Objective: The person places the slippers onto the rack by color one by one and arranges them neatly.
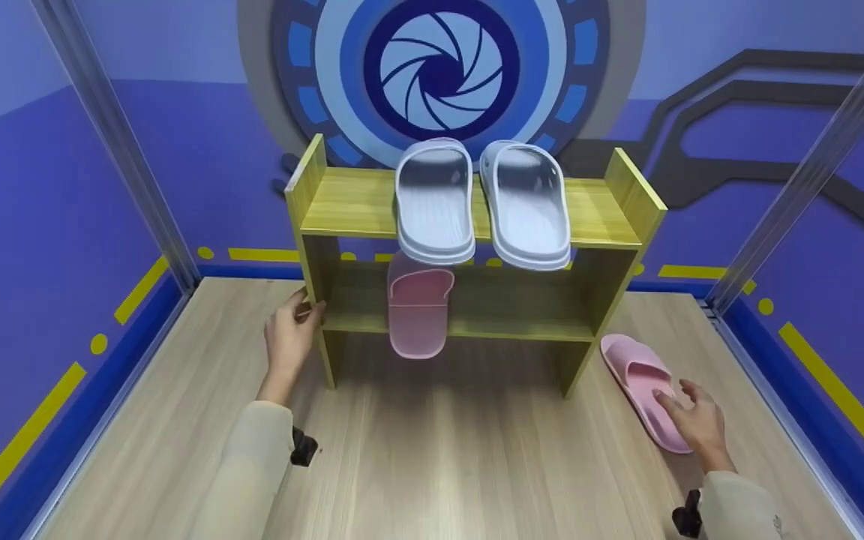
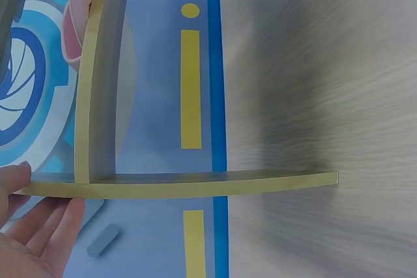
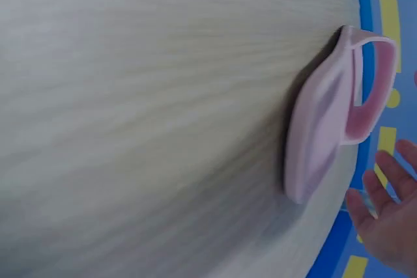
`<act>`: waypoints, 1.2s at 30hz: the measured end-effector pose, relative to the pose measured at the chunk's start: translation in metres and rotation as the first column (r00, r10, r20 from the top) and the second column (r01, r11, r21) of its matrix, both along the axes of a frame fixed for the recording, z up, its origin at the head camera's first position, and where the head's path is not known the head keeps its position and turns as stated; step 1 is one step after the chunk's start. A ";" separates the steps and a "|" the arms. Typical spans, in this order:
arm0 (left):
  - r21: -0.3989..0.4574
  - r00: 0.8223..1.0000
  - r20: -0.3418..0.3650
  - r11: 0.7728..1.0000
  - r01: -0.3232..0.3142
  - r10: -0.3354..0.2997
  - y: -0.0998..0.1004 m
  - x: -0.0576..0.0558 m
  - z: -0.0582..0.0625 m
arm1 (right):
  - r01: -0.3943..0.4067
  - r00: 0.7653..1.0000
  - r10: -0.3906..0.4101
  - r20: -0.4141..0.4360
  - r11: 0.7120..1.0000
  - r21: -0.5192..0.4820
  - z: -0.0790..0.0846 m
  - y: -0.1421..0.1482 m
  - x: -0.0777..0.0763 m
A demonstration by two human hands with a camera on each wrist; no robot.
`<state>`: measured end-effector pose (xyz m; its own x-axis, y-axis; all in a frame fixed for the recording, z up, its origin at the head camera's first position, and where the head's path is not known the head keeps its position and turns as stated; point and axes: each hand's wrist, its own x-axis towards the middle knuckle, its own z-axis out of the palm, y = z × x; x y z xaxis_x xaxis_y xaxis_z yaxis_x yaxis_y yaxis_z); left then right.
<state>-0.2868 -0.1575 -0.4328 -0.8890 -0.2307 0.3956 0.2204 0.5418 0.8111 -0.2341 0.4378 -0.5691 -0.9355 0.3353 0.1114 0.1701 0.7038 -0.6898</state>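
My left hand (image 1: 291, 337) grips the left side panel of a small two-tier wooden shoe rack (image 1: 522, 319); in the left wrist view the thumb and fingers lie on either side of the panel's edge (image 2: 163, 190). My right hand (image 1: 698, 420) hovers over a pink slipper (image 1: 646, 390) on the table, right of the rack. In the right wrist view its fingers (image 3: 384, 180) are spread, apart from the slipper. Another pink slipper (image 1: 418, 330) rests on the lower shelf. Two pale grey clogs, a left one (image 1: 436, 202) and a right one (image 1: 529, 202), sit on the top shelf.
The rack stands on a light wooden tabletop (image 1: 439, 465), near the blue-purple back wall (image 1: 199, 165) with its printed pattern. Metal posts rise at the left (image 1: 124, 150) and right (image 1: 814, 172) corners. Side walls close in the table on both sides.
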 end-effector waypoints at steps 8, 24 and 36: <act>-0.006 1.000 -0.005 1.000 0.001 -0.001 0.000 -0.001 -0.001 | 0.054 0.987 -0.062 0.146 0.997 0.056 0.002 -0.017 0.022; -0.021 1.000 -0.016 1.000 -0.013 0.013 -0.001 -0.001 0.000 | 0.089 0.973 -0.131 0.189 0.972 0.217 -0.014 -0.022 0.033; -0.018 1.000 0.015 1.000 -0.003 0.003 0.000 0.001 0.003 | 0.103 0.956 -0.164 0.243 0.965 0.243 -0.008 -0.032 0.028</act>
<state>-0.2854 -0.1580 -0.4303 -0.8943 -0.2267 0.3859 0.2061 0.5569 0.8046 -0.2063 0.4062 -0.5766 -0.8903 0.4534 -0.0415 0.4245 0.7936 -0.4358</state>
